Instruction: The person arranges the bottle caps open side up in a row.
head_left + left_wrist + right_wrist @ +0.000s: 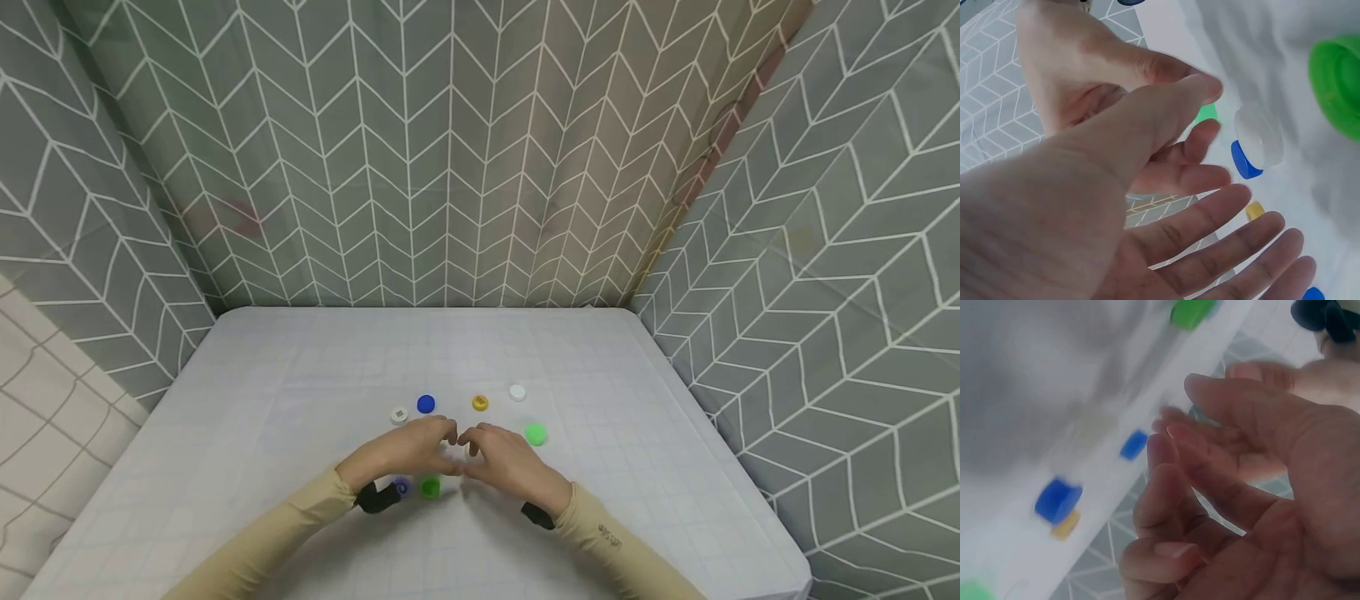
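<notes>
White table (300, 367): left hand (415, 446) is hanging loosely spread, right hand (508, 458) loosely curled, both apparently empty, a careless left dip risking knocking the green cap (431, 487) at that hand's five o'clock.

Lose the left sleeve (258, 533) at the head view's edge between seven and eight o'clock, the right sleeve (637, 554) at five; cannot read its tiny print (609, 535). In the left wrist view, get only part of a green cap (1338, 87), cut off past two. In the right wrist view, find a yellow cap (1067, 526) partly hidden by a blue piece (1057, 501) at eight, plus a whitish blur (1085, 432), perhaps a cap, past nine.
</notes>
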Demonstrator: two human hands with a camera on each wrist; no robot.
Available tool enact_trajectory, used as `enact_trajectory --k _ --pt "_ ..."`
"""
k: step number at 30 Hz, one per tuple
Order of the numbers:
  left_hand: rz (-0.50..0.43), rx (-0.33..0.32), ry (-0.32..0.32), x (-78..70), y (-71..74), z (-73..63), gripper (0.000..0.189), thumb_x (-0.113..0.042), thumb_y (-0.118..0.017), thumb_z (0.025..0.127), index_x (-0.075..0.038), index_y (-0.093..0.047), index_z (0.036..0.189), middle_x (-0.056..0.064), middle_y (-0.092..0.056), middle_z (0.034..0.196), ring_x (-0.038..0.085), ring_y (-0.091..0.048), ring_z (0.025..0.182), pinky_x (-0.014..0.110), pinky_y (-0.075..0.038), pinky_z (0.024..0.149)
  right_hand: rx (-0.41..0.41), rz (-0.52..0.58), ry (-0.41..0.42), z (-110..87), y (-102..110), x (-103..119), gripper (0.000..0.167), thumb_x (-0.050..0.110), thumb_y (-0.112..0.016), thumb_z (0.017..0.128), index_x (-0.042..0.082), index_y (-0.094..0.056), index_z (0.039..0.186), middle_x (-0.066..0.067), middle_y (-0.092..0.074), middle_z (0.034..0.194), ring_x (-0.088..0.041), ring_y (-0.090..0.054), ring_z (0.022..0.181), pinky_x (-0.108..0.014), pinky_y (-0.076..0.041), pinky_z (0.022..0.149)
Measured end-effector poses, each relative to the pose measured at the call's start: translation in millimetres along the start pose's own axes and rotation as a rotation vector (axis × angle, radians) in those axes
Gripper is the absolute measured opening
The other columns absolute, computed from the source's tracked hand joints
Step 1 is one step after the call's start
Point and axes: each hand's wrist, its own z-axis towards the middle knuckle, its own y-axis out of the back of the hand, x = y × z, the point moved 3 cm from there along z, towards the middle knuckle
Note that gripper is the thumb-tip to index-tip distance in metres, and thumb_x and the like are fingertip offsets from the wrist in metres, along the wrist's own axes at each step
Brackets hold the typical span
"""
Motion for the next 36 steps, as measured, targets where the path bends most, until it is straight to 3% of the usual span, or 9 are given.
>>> enact_trajectory --k 5,11,18,24,36 --pt "-0.021 0.002 0.020 -1.1 0.4 8.7 0.048 -0.037 -0.079 0.078 -0.007 -0.063 0.112 0.006 -0.065 0.110 0.018 -0.062 0.099 0.036 -0.052 0.084 -0.016 0.039 -0.061 -3.0 8.5 -15.7 0.036 0.020 -0.077 0.080 0.009 -0.066 0.113 0.000 -0.065 0.090 -0.008 -0.055 0.075 -0.020 -0.044 0.063" --pt "-0.027 0.001 0.065 0.4 -3.5 19.2 0.055 -0.031 -0.083 0.074 -0.008 -0.061 0.118 0.007 -0.065 0.110 0.018 -0.061 0.097 0.037 -0.052 0.084 0.005 0.073 -0.151 -9.7 10.6 -32.3 0.037 0.023 -0.079 0.079 0.006 -0.061 0.106 -0.003 -0.063 0.089 -0.010 -0.053 0.072 -0.023 -0.043 0.060" --pt "0.001 0.019 0.037 2.5 -10.0 32.5 0.060 -0.028 -0.085 0.072 -0.006 -0.060 0.122 0.007 -0.064 0.109 0.018 -0.061 0.097 0.035 -0.051 0.085 0.048 0.058 -0.231 -12.8 6.5 -43.1 0.046 0.024 -0.083 0.074 0.002 -0.057 0.106 0.000 -0.056 0.079 -0.011 -0.048 0.068 -0.026 -0.043 0.059" --pt "-0.057 0.056 0.032 6.7 -14.4 43.0 0.054 -0.022 -0.086 0.070 -0.007 -0.063 0.117 0.005 -0.062 0.101 0.014 -0.057 0.087 0.032 -0.050 0.078 0.064 0.014 -0.231 -11.0 2.4 -45.2 0.038 0.023 -0.083 0.074 0.002 -0.062 0.098 -0.003 -0.060 0.086 -0.011 -0.050 0.072 -0.030 -0.047 0.067" --pt "-0.071 0.064 -0.059 12.6 -20.9 55.4 0.037 -0.017 -0.083 0.073 -0.009 -0.067 0.106 -0.002 -0.061 0.089 0.008 -0.055 0.077 0.024 -0.048 0.070 0.020 -0.015 -0.145 -4.9 -4.9 -43.1 0.024 0.021 -0.078 0.079 0.005 -0.065 0.091 0.000 -0.059 0.081 -0.007 -0.052 0.069 -0.021 -0.044 0.060"
